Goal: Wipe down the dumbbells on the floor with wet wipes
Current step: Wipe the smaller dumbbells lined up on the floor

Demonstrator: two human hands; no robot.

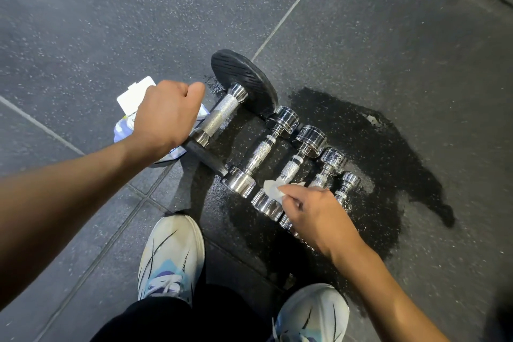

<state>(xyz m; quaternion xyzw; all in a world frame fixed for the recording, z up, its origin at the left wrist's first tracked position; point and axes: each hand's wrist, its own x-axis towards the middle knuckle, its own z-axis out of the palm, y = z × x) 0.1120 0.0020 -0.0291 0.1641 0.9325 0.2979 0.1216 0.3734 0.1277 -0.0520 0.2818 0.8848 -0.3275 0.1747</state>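
Several dumbbells lie side by side on the dark rubber floor. The biggest (pixel 219 116) has black plates; the chrome dumbbells (pixel 261 151) shrink in size toward the right. My right hand (pixel 316 214) pinches a white wet wipe (pixel 273 189) and presses it on the near end of the third dumbbell (pixel 291 168). My left hand (pixel 166 112) is curled into a fist just left of the big dumbbell's handle, over the wipes packet (pixel 136 94). Nothing shows in its grip.
A dark wet patch (pixel 383 147) spreads over the floor under and to the right of the dumbbells. My two white shoes (pixel 172 255) stand close in front of the row. A pale seam line (pixel 294 5) crosses the floor tiles.
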